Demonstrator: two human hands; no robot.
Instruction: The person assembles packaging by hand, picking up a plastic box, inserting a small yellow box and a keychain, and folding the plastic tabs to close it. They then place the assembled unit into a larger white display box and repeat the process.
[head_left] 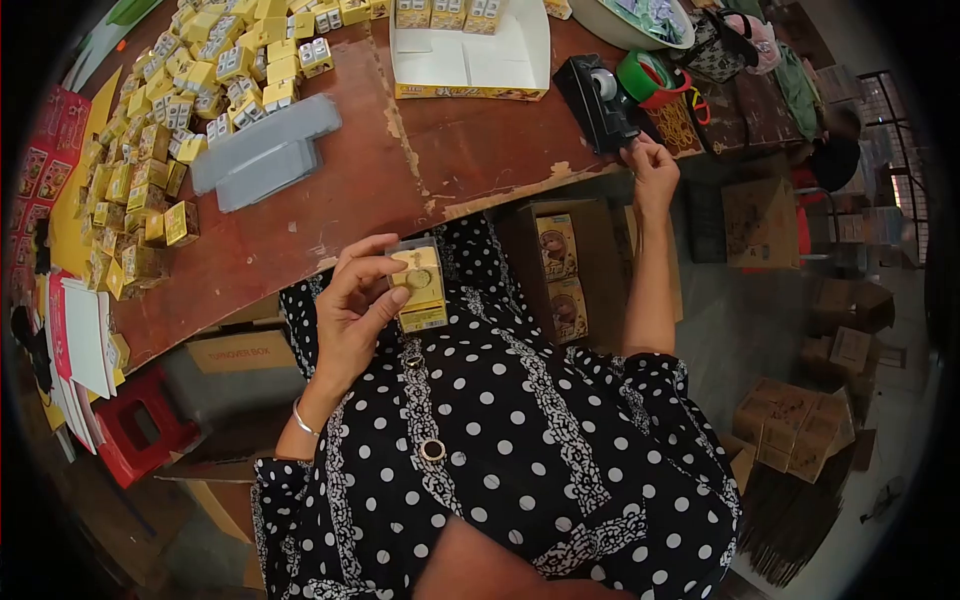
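Note:
My left hand holds a small yellow box upright in front of my body, thumb and fingers around its side. Clear plastic shows at the top of this box. My right hand reaches to the front end of a black tape dispenser, its thumb and fingertips pinched together there. Any strip of tape between those fingers is too small to make out. A roll of clear tape sits in the dispenser.
Many small yellow boxes are heaped at the table's left, beside clear plastic sheets. A white tray holds several boxes at the back. Green tape, scissors and rubber bands lie right of the dispenser. An open carton stands below.

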